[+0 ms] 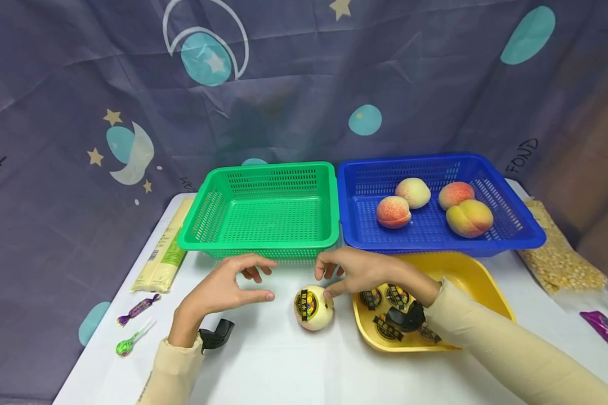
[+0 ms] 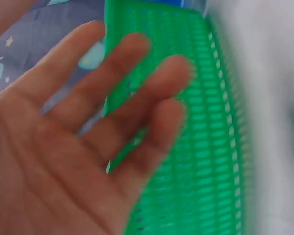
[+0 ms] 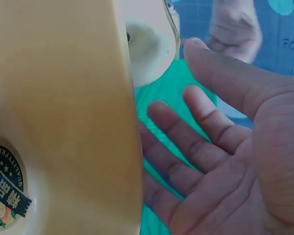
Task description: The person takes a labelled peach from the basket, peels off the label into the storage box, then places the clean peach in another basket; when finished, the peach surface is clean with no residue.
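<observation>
A pale round fruit (image 1: 312,315) with a black-and-gold sticker and a dark stem hollow sits on the white table between the two hands. My right hand (image 1: 362,270) hovers just right of it, fingers loosely bent and thumb tip right at its side in the head view. The right wrist view shows that palm empty, with the fruit (image 3: 149,44) beyond the thumb tip. To the left, my left hand (image 1: 230,287) hovers over the table, thumb and fingers spread apart. Nothing lies in its palm (image 2: 54,161) in the left wrist view.
Behind are a green basket (image 1: 258,246) and a blue basket (image 1: 436,246) holding several peaches (image 1: 412,193). Under the right forearm stands a yellow tub (image 1: 491,287) with several black-labelled pieces. Packets (image 1: 164,256), candy (image 1: 139,308) and a lollipop (image 1: 125,346) lie left; a grain bag (image 1: 567,259) lies right.
</observation>
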Motion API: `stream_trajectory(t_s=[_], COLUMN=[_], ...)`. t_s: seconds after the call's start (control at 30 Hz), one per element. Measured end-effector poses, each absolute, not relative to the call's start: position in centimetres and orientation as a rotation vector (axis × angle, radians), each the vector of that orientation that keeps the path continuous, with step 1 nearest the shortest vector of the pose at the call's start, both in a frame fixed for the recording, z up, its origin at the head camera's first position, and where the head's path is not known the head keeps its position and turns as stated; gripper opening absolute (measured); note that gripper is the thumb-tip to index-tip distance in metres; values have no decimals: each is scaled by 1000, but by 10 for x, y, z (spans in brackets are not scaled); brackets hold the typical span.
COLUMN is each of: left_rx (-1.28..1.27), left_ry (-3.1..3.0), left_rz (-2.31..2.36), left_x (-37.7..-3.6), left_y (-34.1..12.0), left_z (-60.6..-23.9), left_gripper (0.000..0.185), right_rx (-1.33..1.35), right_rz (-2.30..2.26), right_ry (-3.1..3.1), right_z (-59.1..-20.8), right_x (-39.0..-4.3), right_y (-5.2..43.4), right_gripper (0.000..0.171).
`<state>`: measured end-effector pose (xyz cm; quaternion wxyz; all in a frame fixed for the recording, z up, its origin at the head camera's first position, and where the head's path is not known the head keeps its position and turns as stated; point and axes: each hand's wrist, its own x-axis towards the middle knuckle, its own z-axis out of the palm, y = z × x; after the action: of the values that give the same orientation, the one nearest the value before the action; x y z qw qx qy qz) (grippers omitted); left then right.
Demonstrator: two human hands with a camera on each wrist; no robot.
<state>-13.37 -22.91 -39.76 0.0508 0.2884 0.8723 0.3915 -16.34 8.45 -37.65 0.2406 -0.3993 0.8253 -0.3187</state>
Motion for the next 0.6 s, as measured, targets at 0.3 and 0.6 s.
stream_trajectory(t_s=[0.3, 0.6], left_rx=[881, 850], left_ry=[2397, 2402], left_rz=[1147, 1102], left_x=[-136, -135], left_y=[-204, -179], left_z=[-432, -448], left_gripper=[86, 83], right_rx=[-1116, -1158], right_rz=[-940, -1015], right_ry=[2269, 2293], right_z=[-379, -378], right_x=[-163, -159], right_y=[88, 88], right_gripper=[24, 24])
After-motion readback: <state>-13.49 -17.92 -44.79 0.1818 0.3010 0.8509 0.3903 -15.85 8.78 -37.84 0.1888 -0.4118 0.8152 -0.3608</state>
